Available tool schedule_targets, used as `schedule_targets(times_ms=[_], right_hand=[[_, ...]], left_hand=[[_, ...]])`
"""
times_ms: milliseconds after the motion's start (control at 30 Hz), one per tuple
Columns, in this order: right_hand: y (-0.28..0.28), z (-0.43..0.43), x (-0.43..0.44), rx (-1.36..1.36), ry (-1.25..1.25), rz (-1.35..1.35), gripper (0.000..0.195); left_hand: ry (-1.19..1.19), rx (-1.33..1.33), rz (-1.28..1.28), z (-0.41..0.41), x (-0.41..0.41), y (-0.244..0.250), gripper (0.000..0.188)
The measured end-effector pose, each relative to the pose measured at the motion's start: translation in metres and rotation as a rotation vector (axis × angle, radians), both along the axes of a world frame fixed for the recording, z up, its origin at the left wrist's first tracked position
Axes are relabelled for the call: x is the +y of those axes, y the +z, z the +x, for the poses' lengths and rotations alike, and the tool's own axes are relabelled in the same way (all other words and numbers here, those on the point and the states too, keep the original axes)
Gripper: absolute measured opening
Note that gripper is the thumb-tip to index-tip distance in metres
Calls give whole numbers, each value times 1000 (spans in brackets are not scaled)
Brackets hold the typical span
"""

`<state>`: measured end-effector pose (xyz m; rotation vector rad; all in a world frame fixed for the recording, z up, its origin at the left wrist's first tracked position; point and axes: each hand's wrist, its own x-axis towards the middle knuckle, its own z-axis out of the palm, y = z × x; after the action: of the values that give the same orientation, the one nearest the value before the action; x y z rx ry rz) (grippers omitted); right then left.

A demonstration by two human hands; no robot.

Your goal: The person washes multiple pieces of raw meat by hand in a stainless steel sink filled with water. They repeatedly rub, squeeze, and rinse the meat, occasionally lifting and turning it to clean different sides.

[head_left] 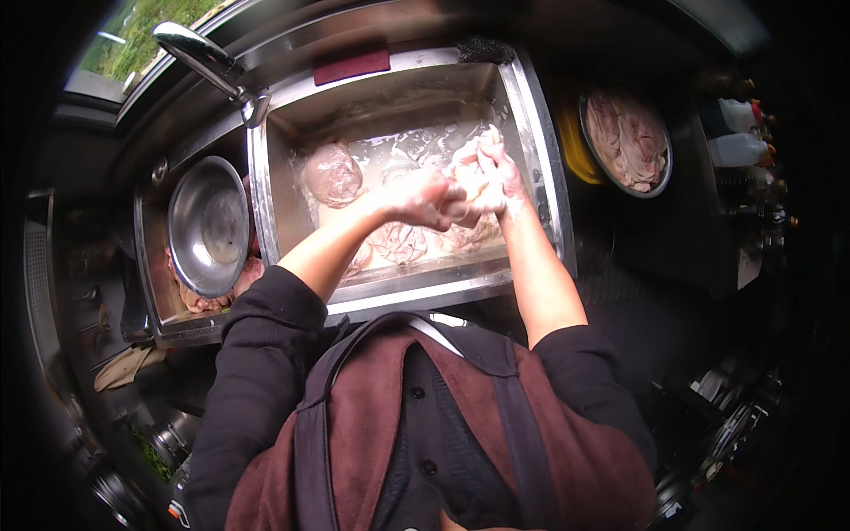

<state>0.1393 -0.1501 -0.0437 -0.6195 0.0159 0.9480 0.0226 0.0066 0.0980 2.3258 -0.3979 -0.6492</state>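
Both hands are over the right half of a steel sink basin [312, 119]. My right hand [508, 176] grips a pale, wet piece of raw meat or offal [475, 162], its top edge sticking up past the fingers. Against the lower left side of that piece is my left hand [425, 199], blurred, its fingers partly hidden, so its hold is unclear. A rounded pink piece of meat [333, 174] lies at the basin's left. More folded pieces [398, 242] lie near its front wall, below my left hand. Cloudy water shows around them.
A steel bowl [211, 226] rests over more meat [202, 299] in the smaller left basin. The faucet [206, 63] stands at the back left corner. On the right, a metal bowl of raw meat [627, 139] sits beside a yellow container [574, 146], with several bottles [737, 149] beyond.
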Motion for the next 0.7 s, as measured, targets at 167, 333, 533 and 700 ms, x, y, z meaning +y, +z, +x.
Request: schedule_targets(times_ms=[167,333,533,700], right_hand=[[42,-25,27,-3,25,-27,20],[66,-68,51,8,-115,-245,19],[72,-90,67,-1370,-233,-603,12],[53,-47,28,-1846,-8,-1073,23]], left_hand=[[475,-293,-197,-44,9,-79,27],[1254,451,-1634,-40,-18,-90,24],[1077,248,-1786,-14,-23,-174,21],[995,541,-1479,-11,-30,-118,36]])
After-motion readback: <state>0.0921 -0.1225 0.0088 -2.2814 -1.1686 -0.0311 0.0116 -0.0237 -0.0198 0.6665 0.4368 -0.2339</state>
